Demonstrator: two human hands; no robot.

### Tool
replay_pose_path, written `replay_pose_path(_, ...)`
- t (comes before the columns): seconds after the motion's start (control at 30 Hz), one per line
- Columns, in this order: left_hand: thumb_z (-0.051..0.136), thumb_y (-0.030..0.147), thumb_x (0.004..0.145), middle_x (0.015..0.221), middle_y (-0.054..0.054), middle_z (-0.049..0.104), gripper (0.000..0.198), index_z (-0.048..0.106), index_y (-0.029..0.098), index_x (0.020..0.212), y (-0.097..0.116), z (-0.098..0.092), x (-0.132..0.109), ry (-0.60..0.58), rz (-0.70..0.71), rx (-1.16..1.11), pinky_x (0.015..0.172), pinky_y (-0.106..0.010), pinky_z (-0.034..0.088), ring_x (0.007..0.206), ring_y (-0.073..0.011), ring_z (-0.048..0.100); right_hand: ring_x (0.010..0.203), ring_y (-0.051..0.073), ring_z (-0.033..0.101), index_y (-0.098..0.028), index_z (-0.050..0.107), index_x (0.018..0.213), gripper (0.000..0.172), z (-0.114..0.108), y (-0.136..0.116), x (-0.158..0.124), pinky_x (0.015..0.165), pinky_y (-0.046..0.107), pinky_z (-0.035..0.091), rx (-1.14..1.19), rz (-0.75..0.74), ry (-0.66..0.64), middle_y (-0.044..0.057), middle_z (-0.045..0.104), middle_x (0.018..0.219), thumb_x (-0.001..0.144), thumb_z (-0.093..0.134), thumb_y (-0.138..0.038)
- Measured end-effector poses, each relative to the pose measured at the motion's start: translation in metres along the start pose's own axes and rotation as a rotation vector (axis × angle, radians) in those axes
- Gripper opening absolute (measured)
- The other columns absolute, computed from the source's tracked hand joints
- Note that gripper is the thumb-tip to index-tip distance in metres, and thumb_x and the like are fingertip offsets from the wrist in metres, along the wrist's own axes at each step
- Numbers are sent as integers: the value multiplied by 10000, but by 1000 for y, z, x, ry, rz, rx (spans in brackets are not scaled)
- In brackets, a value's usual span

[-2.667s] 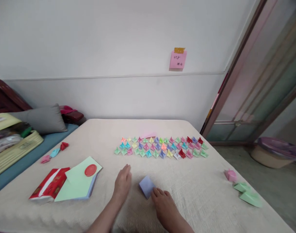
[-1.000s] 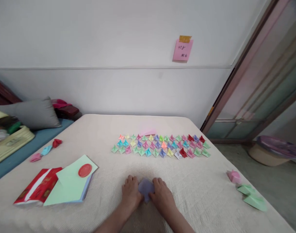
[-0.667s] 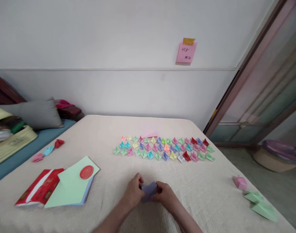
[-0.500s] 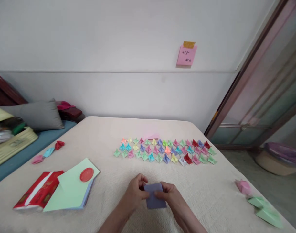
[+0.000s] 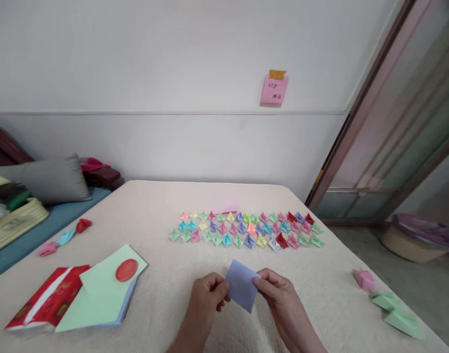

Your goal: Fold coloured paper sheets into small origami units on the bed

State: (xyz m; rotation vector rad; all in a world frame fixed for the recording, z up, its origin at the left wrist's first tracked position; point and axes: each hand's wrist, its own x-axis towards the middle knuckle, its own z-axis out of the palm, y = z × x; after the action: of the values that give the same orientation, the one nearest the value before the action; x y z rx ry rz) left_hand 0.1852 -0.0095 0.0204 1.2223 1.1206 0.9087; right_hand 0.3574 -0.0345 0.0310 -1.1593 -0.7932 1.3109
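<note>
A small purple-blue square of paper (image 5: 242,285) is held up above the bed-like padded surface (image 5: 162,289), turned so that a corner points up. My left hand (image 5: 209,296) pinches its left corner between thumb and fingers. At its right corner my right hand (image 5: 278,294) grips it, thumb on the near face. Whether the square is folded in layers I cannot tell. Beyond the hands stand rows of small folded paper boats (image 5: 242,228) in many colours.
To the left lie green paper sheets (image 5: 103,289) under a red disc (image 5: 126,270), beside a red packet (image 5: 44,299). Folded paper pieces lie along both edges, including a pink one (image 5: 364,279) and green ones (image 5: 403,321). A pink note (image 5: 274,89) is taped to the wall.
The purple-blue square has turned to a diamond and tilted up, looking lighter. Both hands have shifted to grip opposite corners. The camera view has shifted slightly.
</note>
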Motion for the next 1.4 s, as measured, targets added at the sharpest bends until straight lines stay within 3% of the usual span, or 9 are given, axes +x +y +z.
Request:
replay_pose_path(0.13, 548, 418, 739, 520, 11, 526, 290, 553, 164, 599, 2, 1, 0, 33, 30, 24, 459, -233, 327, 462, -109, 433, 611, 129, 431, -172, 611, 568, 172, -4, -7, -3, 641, 252, 322, -82, -14, -15, -31, 542, 558, 664, 707, -277)
replay_pose_path(0.27, 488, 431, 780, 515, 17, 498, 315, 520, 176, 598, 3, 0, -1, 61, 51, 100, 454, -233, 315, 461, -113, 420, 602, 132, 446, -167, 599, 543, 236, -1, -13, -7, 638, 259, 321, -166, -5, -90, -21, 549, 545, 717, 670, -311)
replay_pose_path(0.47, 492, 397, 818, 531, 20, 487, 321, 497, 180, 582, 4, 2, -7, -6, 130, 265, 501, -243, 297, 514, -122, 421, 572, 132, 495, -161, 661, 717, 202, 4, -13, -7, 568, 250, 322, -152, 24, -160, -8, 613, 610, 702, 713, -355)
replay_pose_path(0.6, 567, 376, 768, 543, 49, 417, 254, 528, 171, 623, 7, 6, -10, -54, 130, 195, 500, -238, 261, 522, -109, 359, 502, 98, 424, -159, 638, 624, 251, 2, -13, -6, 520, 232, 291, -130, -10, -112, -37, 547, 517, 700, 724, -382)
replay_pose_path(0.77, 597, 348, 751, 532, 61, 352, 257, 521, 171, 580, 11, 6, -14, -31, 148, 110, 506, -240, 236, 534, -104, 308, 534, 104, 448, -162, 644, 627, 235, 2, -17, -12, 548, 230, 322, -95, -60, -110, -28, 572, 542, 715, 719, -367)
replay_pose_path(1.0, 598, 325, 746, 516, 48, 384, 257, 544, 167, 551, 15, 6, -19, -41, 162, 124, 515, -245, 250, 534, -110, 338, 474, 79, 370, -165, 633, 629, 236, 4, -14, -14, 481, 218, 240, -72, -23, -94, -56, 486, 488, 667, 750, -366)
replay_pose_path(1.4, 572, 338, 720, 471, 34, 435, 287, 517, 176, 489, 14, 3, -13, -25, 74, 117, 482, -241, 266, 487, -109, 367, 512, 114, 384, -173, 624, 552, 263, 10, -19, -15, 519, 252, 280, -222, -41, -27, -34, 476, 501, 683, 694, -390)
